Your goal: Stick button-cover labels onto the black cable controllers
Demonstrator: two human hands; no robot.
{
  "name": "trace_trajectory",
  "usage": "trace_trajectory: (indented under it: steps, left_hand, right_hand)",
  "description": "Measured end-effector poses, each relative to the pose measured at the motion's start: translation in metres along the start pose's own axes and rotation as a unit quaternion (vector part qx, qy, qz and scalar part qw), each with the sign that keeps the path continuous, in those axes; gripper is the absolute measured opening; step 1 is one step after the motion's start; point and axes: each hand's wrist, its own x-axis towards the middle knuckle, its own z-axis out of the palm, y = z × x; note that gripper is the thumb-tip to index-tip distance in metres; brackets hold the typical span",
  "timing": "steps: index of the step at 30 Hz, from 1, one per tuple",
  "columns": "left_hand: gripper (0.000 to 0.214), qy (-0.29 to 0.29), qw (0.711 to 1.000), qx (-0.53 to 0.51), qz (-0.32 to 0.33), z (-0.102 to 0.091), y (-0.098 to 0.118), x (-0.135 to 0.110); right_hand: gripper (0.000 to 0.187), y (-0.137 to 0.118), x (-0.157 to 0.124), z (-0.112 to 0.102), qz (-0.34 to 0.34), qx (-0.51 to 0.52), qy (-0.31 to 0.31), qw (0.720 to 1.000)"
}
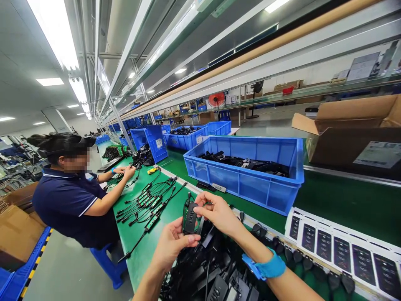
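In front of me, my left hand (175, 242) holds a small black plastic casing (190, 218) by its lower edge, thumb across the bottom. Green circuit board shows along the casing's left side, and a short black cable end sticks up at its top. My right hand (217, 211), with a blue band on the wrist, pinches the casing's upper right edge between thumb and fingers. Right below both hands lies a heap of black casings with cables (216, 280). Left of them, green circuit boards with black cables (153, 200) are spread in a row on the green bench (140, 246).
Beyond my hands stands a blue bin (244, 194) of black parts. On the right are a sheet of black labels (324, 246), a row of black plugs (307, 262) and an open cardboard box (354, 146). A co-worker (70, 200) sits at left, handling parts.
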Motion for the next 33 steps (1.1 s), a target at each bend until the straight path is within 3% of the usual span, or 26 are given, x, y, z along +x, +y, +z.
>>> trace_trajectory:
  steps: [5, 8, 11, 13, 18, 22, 25, 27, 31, 33]
  left_hand:
    - [0.072, 0.008, 1.0, 0.025, 0.013, 0.001, -0.002, 0.0]
    - [0.064, 0.018, 0.997, 0.066, 0.039, 0.001, -0.004, -0.001]
    - [0.051, 0.011, 0.987, 0.13, 0.091, 0.0, -0.007, -0.003]
    - [0.046, 0.014, 0.975, 0.187, 0.119, 0.0, -0.01, -0.004]
    - [0.042, 0.028, 0.952, 0.276, 0.13, -0.002, -0.013, -0.006]
    - [0.048, 0.05, 0.948, 0.291, 0.116, -0.017, -0.015, 0.001]
    - [0.058, 0.064, 0.911, 0.39, 0.12, -0.029, -0.021, 0.006]
    - [0.059, 0.034, 0.874, 0.469, 0.12, -0.03, -0.024, 0.006]
    - [0.047, -0.051, 0.827, 0.545, 0.13, -0.031, -0.021, 0.006]
    - [0.044, -0.001, 0.797, 0.59, 0.128, -0.041, -0.016, 0.01]
  right_hand:
    - [0.026, 0.007, -0.001, 0.006, 0.013, 0.004, -0.009, 1.0]
    - [0.036, 0.006, -0.002, 0.007, 0.032, 0.014, -0.009, 0.999]
    - [0.04, 0.005, -0.003, 0.007, 0.037, 0.019, -0.068, 0.997]
    - [0.041, 0.006, -0.004, 0.008, 0.009, -0.028, -0.09, 0.996]
    - [0.042, 0.011, -0.002, 0.01, -0.061, -0.161, -0.041, 0.984]
    - [0.038, 0.015, 0.013, -0.016, -0.065, -0.303, 0.002, 0.951]
    - [0.032, 0.03, 0.032, -0.051, -0.026, -0.378, 0.082, 0.922]
    - [0.023, 0.046, 0.045, -0.071, 0.007, -0.42, 0.1, 0.902]
    - [0.026, 0.076, 0.063, -0.085, 0.03, -0.467, 0.068, 0.881]
    - [0.027, 0.083, 0.066, -0.084, 0.031, -0.476, 0.048, 0.877]
